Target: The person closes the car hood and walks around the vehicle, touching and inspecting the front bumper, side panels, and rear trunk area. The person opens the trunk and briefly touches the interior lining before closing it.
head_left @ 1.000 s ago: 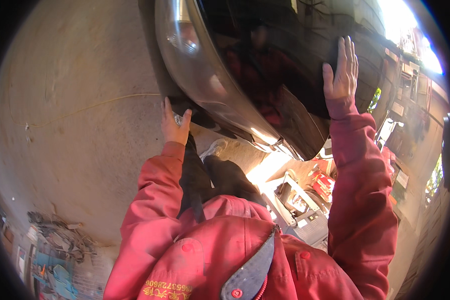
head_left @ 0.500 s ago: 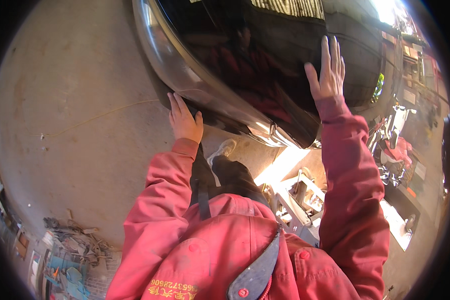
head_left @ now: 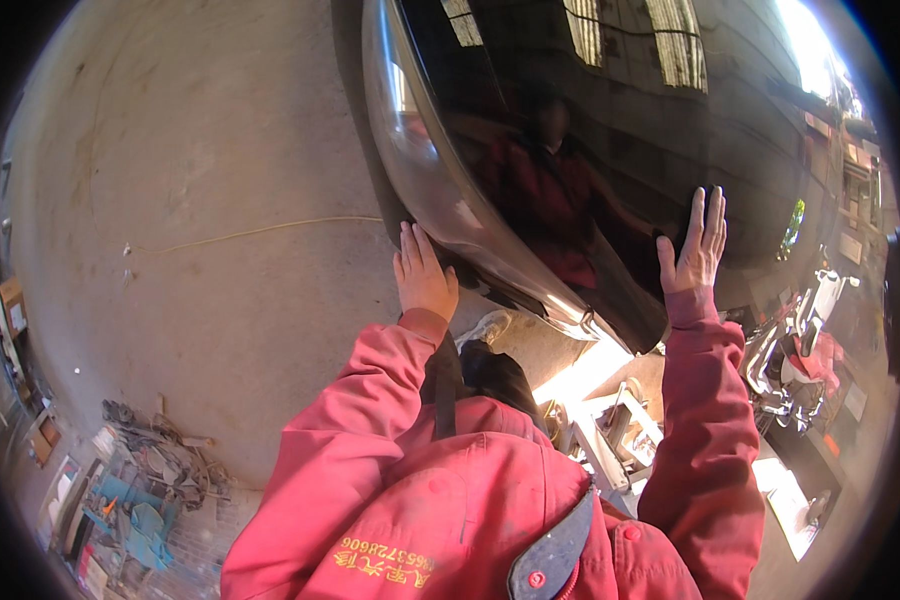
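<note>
A large glossy dark car body panel (head_left: 610,150) curves across the upper middle and mirrors the roof and a red-clothed figure. Along its left side runs a paler, shiny curved edge (head_left: 425,170). My right hand (head_left: 697,250) rests flat on the dark panel near its lower right, fingers stretched upward and thumb apart. At the panel's lower left edge lies my left hand (head_left: 422,275), its fingers extended against the rim and its thumb spread. Neither hand holds anything. Both arms are in red sleeves.
A thin yellowish cord (head_left: 260,230) lies on the concrete floor (head_left: 210,320) to the left. A scrap heap (head_left: 170,455) and blue items (head_left: 145,535) sit lower left. A pale metal frame (head_left: 610,430) stands below the panel, with a scooter-like vehicle (head_left: 805,340) at right.
The view has shifted, so the panel and both hands appear lower and farther right. My right hand now lies closer to the panel's lower edge; my left hand stays at its rim.
</note>
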Motion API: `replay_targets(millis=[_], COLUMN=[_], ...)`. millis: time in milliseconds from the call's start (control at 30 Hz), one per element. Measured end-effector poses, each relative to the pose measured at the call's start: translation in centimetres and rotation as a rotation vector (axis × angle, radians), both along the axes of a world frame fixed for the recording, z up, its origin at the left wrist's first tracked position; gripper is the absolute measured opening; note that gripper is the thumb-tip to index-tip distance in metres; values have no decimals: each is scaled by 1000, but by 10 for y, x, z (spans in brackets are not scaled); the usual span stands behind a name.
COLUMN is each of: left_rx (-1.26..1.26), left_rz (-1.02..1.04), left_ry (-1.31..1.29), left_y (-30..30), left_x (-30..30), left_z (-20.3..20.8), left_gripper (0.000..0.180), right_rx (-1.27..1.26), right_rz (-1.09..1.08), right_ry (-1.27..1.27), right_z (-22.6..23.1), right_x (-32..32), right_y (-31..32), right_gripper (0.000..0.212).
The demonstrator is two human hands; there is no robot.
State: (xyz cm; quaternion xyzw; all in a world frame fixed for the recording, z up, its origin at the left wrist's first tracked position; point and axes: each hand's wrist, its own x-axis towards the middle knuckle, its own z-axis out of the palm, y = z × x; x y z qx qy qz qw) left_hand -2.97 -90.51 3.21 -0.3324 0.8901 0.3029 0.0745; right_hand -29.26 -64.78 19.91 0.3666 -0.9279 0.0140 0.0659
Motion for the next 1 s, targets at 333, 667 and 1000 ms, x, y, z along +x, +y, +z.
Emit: replay_targets(millis=[333,667,1000], left_rx=[-58,-257,-136], left_rz=[71,-197,-359], left_ry=[587,552,344], left_y=[-95,-92,-49], left_x=[-62,-127,-82], left_z=[27,86,85], left_gripper=[57,85,101], right_rx=[2,6,0], right_rz=[4,-13,3], right_ry=[17,-11,3], right_z=[-8,-5,-7], right_x=[-4,-2,-3], right_y=[6,5,5], right_gripper=[86,86,86])
